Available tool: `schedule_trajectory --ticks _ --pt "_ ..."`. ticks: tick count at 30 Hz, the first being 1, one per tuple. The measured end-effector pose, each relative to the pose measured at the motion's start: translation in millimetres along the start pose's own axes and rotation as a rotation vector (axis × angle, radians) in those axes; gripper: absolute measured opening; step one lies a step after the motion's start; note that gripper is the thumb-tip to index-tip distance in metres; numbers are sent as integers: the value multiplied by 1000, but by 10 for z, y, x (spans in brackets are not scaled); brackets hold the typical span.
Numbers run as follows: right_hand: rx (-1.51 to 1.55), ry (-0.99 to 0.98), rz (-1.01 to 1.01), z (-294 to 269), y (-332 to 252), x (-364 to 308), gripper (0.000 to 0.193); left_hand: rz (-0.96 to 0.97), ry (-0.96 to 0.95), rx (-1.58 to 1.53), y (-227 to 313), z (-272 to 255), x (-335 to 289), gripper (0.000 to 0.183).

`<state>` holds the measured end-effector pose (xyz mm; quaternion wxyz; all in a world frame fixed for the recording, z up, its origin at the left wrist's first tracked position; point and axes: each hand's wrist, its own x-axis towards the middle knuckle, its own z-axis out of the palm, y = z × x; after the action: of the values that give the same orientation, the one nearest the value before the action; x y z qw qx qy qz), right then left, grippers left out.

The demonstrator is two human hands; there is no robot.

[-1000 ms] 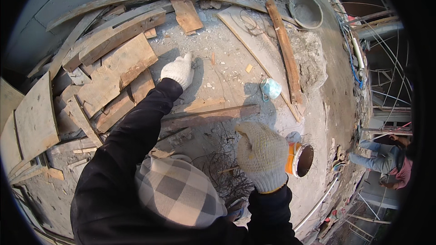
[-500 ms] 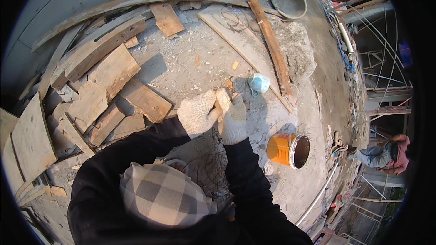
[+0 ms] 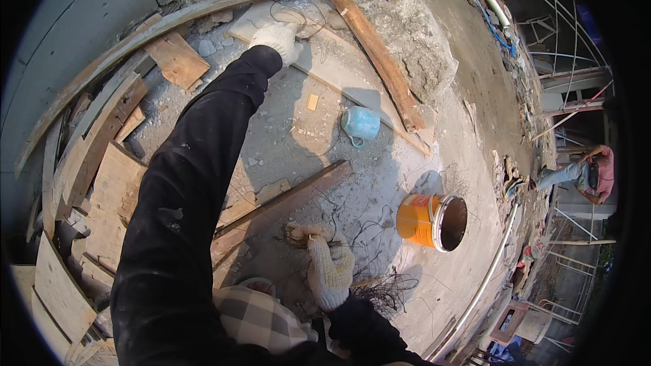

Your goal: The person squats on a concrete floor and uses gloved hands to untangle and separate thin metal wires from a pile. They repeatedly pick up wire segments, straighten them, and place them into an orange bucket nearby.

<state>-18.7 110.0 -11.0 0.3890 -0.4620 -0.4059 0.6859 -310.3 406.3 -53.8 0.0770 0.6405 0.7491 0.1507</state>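
The left hand [image 3: 277, 41], gloved, is off on its own now, stretched beyond the blue cup [image 3: 361, 124] and to its left, over the pale board [image 3: 339, 61] by some thin wire loops [image 3: 306, 20]. A half second ago both hands are together, just nearer than the cup; now they split, and here comes the right hand [image 3: 331, 271], back on the cup's near side, beside a dark wire tangle [image 3: 390, 288]. That looks like the joint handling breaking off, with the work spread over two spots. Is anything in those gloves? The left one's fingertips are hidden, the right one's fingers look curled, and neither grip can be told.

Now the count: two gloved hands, one cup, one pale board, one brown plank [image 3: 367, 47] to the cup's upper right. One orange bucket [image 3: 415, 221] sits to its lower right, one dark beam [image 3: 285, 210] to its lower left, one small yellow block [image 3: 312, 102] just to its left. The board heap [image 3: 112, 193], far left of the cup, overlaps too much for counting.
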Motion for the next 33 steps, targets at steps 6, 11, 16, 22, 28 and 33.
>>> schedule_trajectory --ticks 6,11,16,22,28,33 --pt "-48 -141 173 -43 -197 -192 28 -326 86 176 101 814 505 60" --pt "-129 -147 102 -28 -274 -102 27 -200 198 262 -34 893 396 28" --pt "-57 -64 3 -17 -333 -230 21 -236 118 153 -106 633 167 25" --pt "-345 -100 -375 -498 -840 -549 32 -321 9 -8 -358 270 -182 38" --pt "-51 135 -433 -1266 -1574 -1122 30 -135 454 65 -312 306 -58 86" --pt "67 471 -171 -1336 -1784 -1551 26 -210 62 253 -108 465 259 83"
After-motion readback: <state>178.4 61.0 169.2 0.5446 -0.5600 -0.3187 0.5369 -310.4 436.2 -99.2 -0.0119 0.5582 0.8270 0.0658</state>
